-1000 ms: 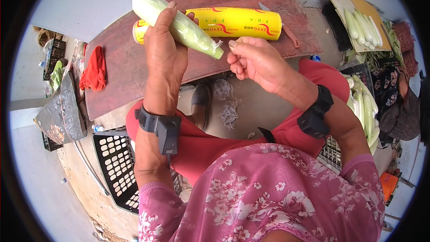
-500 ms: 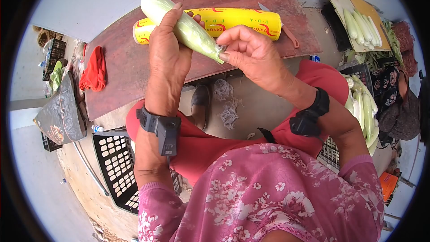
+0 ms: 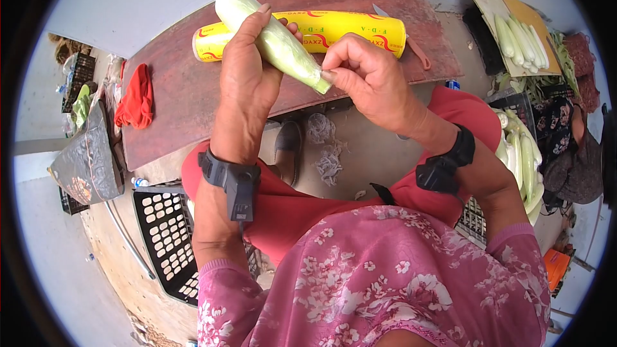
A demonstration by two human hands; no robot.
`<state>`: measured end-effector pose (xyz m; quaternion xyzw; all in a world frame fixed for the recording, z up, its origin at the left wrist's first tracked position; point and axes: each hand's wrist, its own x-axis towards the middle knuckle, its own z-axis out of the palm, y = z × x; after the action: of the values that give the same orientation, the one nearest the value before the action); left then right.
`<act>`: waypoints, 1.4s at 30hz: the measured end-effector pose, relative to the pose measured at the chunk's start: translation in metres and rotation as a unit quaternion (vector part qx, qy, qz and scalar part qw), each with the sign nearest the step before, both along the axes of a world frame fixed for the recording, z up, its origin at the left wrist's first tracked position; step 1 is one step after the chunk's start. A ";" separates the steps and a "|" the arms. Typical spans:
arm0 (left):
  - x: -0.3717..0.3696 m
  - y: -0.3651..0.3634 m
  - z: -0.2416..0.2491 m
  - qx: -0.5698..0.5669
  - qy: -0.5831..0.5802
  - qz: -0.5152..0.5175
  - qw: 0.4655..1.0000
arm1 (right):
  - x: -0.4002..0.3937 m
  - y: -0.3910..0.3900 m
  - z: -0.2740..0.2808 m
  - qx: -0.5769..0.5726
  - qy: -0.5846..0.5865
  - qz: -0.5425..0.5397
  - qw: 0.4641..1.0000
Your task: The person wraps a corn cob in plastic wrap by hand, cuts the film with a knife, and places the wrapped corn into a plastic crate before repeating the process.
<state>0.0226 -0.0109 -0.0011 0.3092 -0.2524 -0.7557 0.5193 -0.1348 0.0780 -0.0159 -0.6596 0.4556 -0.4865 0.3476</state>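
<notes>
My left hand is wrapped round a pale green zucchini, its thumb lying along the top side. The zucchini is held slantwise above the table, its stem end down toward the right, and glossy clear plastic film covers it. At that stem end, my right hand has thumb and forefinger pinched together on the film's edge; the film between the fingertips is mostly hidden. Just behind both hands, a yellow roll of cling film with red and green print lies across the table.
On the dark red table are a knife with an orange-brown handle and a red cloth. More zucchini lie on a board at the right, others beside my leg. A black crate stands at lower left.
Both hands and the zucchini have shifted slightly to the right. The right fingers have curled in more tightly at the stem end, and the loose film there shows less.
</notes>
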 end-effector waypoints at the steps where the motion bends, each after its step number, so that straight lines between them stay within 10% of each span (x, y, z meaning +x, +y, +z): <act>1: 0.000 0.000 0.000 0.000 0.000 0.000 1.000 | 0.001 0.000 -0.001 -0.022 0.006 -0.009 1.000; 42: 0.001 -0.010 -0.002 0.067 0.013 0.002 0.998 | -0.006 0.014 -0.001 -0.156 0.135 0.050 0.977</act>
<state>0.0237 -0.0207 -0.0033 0.3339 -0.1935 -0.7742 0.5017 -0.1404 0.0920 -0.0169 -0.7874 0.3826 -0.4402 0.1996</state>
